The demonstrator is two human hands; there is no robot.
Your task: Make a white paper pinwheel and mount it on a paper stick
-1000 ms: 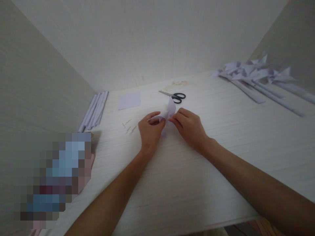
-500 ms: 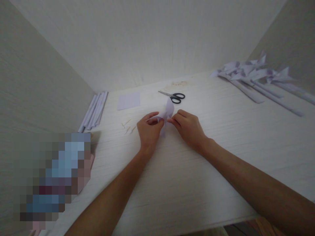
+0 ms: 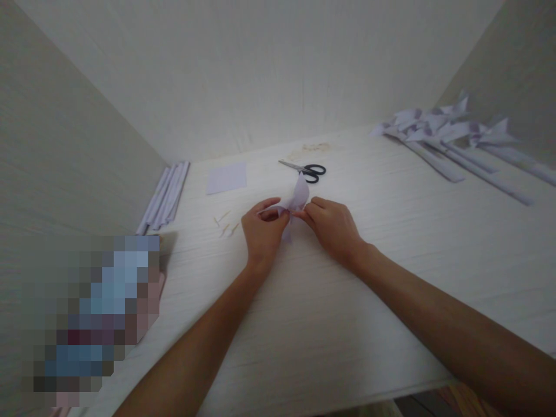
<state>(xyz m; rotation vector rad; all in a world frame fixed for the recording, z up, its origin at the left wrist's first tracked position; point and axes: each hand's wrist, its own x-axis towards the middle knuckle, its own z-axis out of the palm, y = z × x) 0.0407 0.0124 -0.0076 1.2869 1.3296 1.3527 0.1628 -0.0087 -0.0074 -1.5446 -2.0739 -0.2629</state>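
Pinching a folded piece of pale lilac paper [image 3: 296,200] between both hands, we've got it lifted just off the table [image 3: 330,324], roughly mid-table and a bit toward the back. Our left hand [image 3: 262,231] has thumb and fingers closed on the paper's left side, and our right hand [image 3: 332,226] is nipping it from the right with the fingertips, so the two hands are nearly touching around the fold. One flap of the paper sticks up above our fingers, another corner hangs down between the hands.

Just behind the paper lies a pair of black-handled scissors [image 3: 306,169], blades pointing left. Left of those sits a flat square sheet [image 3: 226,177] of the same lilac paper. Between that sheet and our left hand are a few little wooden sticks [image 3: 226,223], toothpicks by the look of it, scattered loose.

Over by the left wall there's a row of rolled paper tubes [image 3: 165,194] lying side by side. Far right at the back, a bunch of finished paper pinwheels [image 3: 443,136] on long paper stems lies in a heap. Bottom left is a blurred-out patch we can't make out.
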